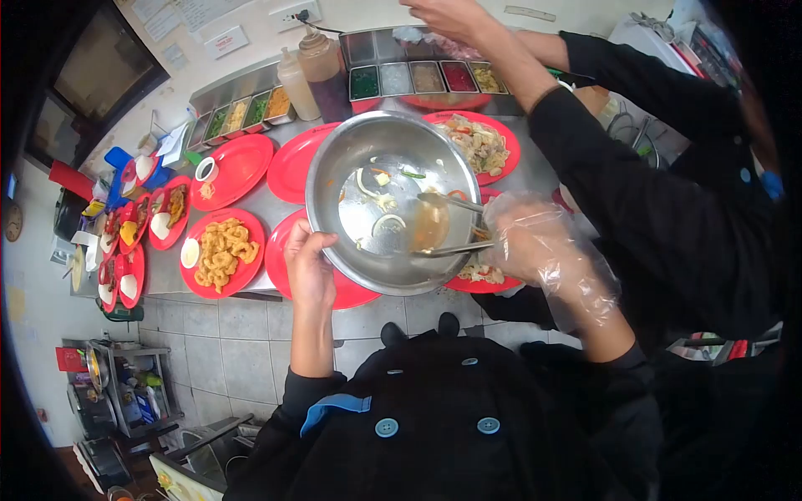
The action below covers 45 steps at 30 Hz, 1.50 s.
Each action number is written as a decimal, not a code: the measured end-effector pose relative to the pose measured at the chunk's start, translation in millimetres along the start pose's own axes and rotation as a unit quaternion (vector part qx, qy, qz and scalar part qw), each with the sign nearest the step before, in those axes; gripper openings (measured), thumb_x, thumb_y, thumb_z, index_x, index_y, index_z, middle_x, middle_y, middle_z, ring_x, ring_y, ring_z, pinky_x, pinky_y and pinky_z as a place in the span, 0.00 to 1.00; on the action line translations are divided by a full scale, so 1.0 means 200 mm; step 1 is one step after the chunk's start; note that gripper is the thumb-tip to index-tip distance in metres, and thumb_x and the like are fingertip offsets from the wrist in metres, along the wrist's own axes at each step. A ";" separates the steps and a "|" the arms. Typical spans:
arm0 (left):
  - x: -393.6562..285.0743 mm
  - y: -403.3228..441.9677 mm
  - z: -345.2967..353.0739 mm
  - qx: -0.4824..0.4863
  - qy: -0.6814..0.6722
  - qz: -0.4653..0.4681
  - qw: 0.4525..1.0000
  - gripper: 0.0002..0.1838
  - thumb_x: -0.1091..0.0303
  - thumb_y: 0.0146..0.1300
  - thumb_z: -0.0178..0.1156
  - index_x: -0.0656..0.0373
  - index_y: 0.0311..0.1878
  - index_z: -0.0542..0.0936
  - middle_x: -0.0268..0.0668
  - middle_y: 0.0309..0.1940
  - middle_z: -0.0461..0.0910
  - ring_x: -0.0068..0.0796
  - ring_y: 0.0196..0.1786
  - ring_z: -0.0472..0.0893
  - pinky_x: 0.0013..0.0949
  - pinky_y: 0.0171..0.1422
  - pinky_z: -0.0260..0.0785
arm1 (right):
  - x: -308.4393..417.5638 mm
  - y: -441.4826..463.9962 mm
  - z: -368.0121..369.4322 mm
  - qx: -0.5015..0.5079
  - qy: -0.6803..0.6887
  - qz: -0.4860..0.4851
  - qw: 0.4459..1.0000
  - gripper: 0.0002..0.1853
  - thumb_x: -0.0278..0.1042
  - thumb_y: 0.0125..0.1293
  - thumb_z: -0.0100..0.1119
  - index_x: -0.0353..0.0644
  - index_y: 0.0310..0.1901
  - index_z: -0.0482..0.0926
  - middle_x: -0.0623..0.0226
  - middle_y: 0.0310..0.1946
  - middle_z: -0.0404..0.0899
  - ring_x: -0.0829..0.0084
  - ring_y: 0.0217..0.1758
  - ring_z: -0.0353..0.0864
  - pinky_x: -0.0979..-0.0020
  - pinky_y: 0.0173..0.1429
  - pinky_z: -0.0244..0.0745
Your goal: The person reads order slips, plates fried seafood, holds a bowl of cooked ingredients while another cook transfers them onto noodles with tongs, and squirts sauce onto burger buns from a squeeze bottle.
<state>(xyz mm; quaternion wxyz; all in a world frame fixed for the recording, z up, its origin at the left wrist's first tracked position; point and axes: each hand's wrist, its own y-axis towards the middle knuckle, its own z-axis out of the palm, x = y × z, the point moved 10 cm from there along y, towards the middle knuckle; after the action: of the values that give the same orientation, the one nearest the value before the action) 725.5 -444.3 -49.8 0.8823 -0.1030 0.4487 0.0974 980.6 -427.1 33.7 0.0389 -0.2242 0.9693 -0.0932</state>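
Observation:
My left hand (310, 260) grips the near left rim of a large steel mixing bowl (332, 188), which is tilted so its inside faces me. A few vegetable scraps (384, 200) and some brownish liquid cling to the bowl's inside. My right hand (535, 238), in a loose clear plastic glove, is closed around metal tongs (455, 250), their tips inside the bowl at its right side. Noodles with vegetables (474, 146) lie on a red plate beyond the bowl. Another red plate (493, 286) of similar food sits under my right hand, partly hidden.
Red plates (242, 159) line the steel counter, one with fried rings (224, 253) and a dip cup. Sauce bottles (324, 71) and topping trays (393, 79) stand behind. At right, a co-worker's arms (535, 83) reach across over the trays. Shelving (142, 388) stands lower left.

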 end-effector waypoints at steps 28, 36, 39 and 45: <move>0.06 0.71 0.09 -0.100 0.080 0.071 0.989 0.12 0.79 0.51 0.55 0.50 0.20 0.65 0.23 0.14 0.64 0.13 0.15 0.61 0.20 0.20 0.52 | -0.63 0.66 -0.05 -0.145 -0.121 0.077 0.979 0.17 0.46 0.50 0.63 0.43 0.37 0.81 0.59 0.36 0.81 0.60 0.42 0.82 0.59 0.44 0.77; 0.08 0.73 0.15 -0.088 0.071 0.076 0.991 0.11 0.78 0.52 0.55 0.51 0.22 0.66 0.24 0.16 0.66 0.13 0.16 0.62 0.21 0.20 0.54 | -0.38 0.79 -0.10 -0.167 -0.150 0.027 0.974 0.14 0.40 0.49 0.63 0.43 0.35 0.81 0.60 0.36 0.82 0.61 0.39 0.83 0.61 0.41 0.78; 0.10 0.71 0.14 -0.103 0.070 0.077 0.989 0.12 0.80 0.51 0.55 0.52 0.20 0.64 0.24 0.16 0.65 0.13 0.16 0.60 0.21 0.20 0.51 | -0.43 0.73 -0.17 -0.173 -0.150 0.022 0.973 0.09 0.36 0.49 0.61 0.43 0.32 0.81 0.60 0.33 0.82 0.61 0.36 0.83 0.62 0.39 0.77; 0.10 0.72 0.12 -0.112 0.074 0.082 0.988 0.12 0.80 0.50 0.55 0.51 0.20 0.64 0.24 0.16 0.65 0.13 0.16 0.61 0.21 0.20 0.51 | -0.55 0.59 -0.20 -0.213 -0.137 0.046 0.966 0.05 0.32 0.47 0.59 0.44 0.26 0.80 0.60 0.27 0.81 0.61 0.34 0.83 0.63 0.37 0.77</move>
<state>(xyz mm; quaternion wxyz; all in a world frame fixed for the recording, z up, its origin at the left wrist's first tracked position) 717.9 -298.1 -64.7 0.8188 -0.1708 0.5059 0.2108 1023.8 -268.2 53.7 0.1268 -0.1927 0.9617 0.1484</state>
